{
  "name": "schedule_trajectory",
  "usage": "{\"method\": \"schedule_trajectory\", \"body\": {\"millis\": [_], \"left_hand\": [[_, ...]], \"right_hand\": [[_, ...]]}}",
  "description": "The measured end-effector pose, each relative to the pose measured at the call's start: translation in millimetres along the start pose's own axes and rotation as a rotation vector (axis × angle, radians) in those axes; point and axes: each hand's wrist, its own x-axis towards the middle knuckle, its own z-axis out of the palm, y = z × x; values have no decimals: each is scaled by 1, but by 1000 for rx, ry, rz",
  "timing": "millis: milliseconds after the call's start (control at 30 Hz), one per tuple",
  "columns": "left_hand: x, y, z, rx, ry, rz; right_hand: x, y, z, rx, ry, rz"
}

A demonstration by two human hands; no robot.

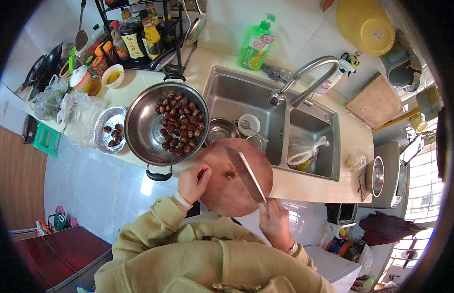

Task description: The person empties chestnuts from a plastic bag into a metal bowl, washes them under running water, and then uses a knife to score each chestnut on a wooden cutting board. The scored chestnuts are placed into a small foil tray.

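Note:
In my right hand [274, 221] is a kitchen cleaver [245, 172], its broad blade angled over the round wooden chopping board [216, 197]. My left hand [193, 183] is curled at the board's left edge. A dark patch shows between its thumb and fingers, and I cannot tell whether it is a chestnut or shadow. Small brown crumbs [231, 175] lie near the board's middle. Left of the board stands a two-handled steel pan [146, 124] with many brown chestnuts [181, 124] gathered on its right side. A foil tray [109, 114] beside it holds several more chestnuts [115, 135].
The board overlaps the front of a double steel sink [227, 91] holding a white bowl [250, 122], a metal bowl [222, 131] and a tied plastic bag [303, 152]. A curved faucet [322, 60] rises behind. Green detergent [254, 47] and a bottle rack [139, 64] stand along the wall.

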Motion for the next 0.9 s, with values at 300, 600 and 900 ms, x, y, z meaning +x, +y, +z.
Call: {"method": "schedule_trajectory", "body": {"millis": [300,600,900], "left_hand": [[-7,-2,-1,-47,-45,40],[-8,1,-1,-89,-155,-41],[5,23,0,-962,-476,-539]], "right_hand": [[7,6,0,-156,-186,13],[13,10,1,-140,-192,46],[12,0,5,326,-210,211]]}}
